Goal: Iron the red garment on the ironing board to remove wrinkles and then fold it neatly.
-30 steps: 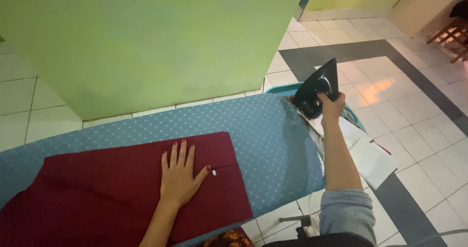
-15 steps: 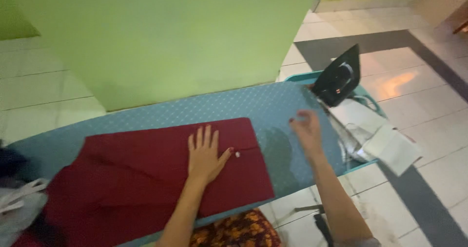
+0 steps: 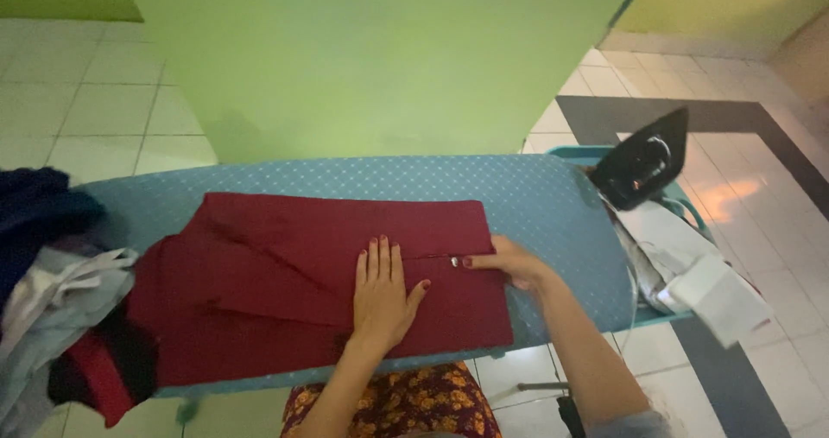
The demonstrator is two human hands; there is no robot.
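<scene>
A dark red garment (image 3: 285, 274) lies spread on a blue dotted ironing board (image 3: 535, 196). My left hand (image 3: 382, 293) rests flat on the garment near its right end, fingers together and pointing away from me. My right hand (image 3: 509, 262) touches the garment's right edge beside a small silver button (image 3: 454, 262), fingers curled at the cloth. A black iron (image 3: 643, 160) stands upright on the board's right end, apart from both hands.
A heap of dark, grey and red clothes (image 3: 52, 274) covers the board's left end. White cloth and paper (image 3: 691, 269) hang off the right end below the iron. A green wall (image 3: 380, 58) rises behind the board; tiled floor surrounds it.
My right hand let go of the iron, which now stands on the board's end, and came left to the garment's right edge. My left hand stayed flat on the garment.
</scene>
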